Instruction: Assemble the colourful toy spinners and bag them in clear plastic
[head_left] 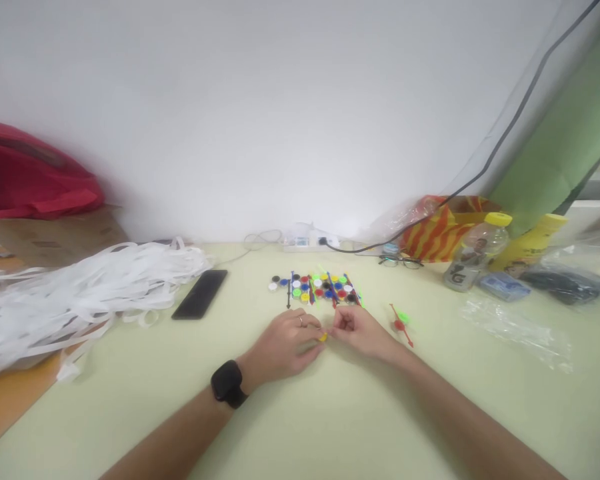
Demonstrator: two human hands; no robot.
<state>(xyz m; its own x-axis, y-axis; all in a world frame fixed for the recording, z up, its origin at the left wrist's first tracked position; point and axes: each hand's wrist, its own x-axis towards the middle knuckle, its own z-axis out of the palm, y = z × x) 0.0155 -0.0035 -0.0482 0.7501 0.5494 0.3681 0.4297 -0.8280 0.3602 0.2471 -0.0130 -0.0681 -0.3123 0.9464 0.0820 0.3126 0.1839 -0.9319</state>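
Note:
My left hand (293,340) is closed, with a small yellow disc (323,337) pinched at its fingertips. Right beside it, my right hand (356,330) has its thumb and finger pressed together at the disc's edge; whatever they hold is too small to make out. Just beyond both hands, several small round discs (325,288) in red, blue, white, black, green and yellow lie in a cluster. Thin arrow-shaped pieces lie among them, a black arrow (289,293) at the left. Off to the right are a red arrow piece (402,325) and a green disc (403,317).
A black phone (200,295) and a heap of white ribbon (105,287) lie left. A power strip (310,239) sits against the wall. Eyeglasses (400,261), a clear bottle (477,253), a yellow bottle (530,247) and plastic wrap (520,333) are on the right.

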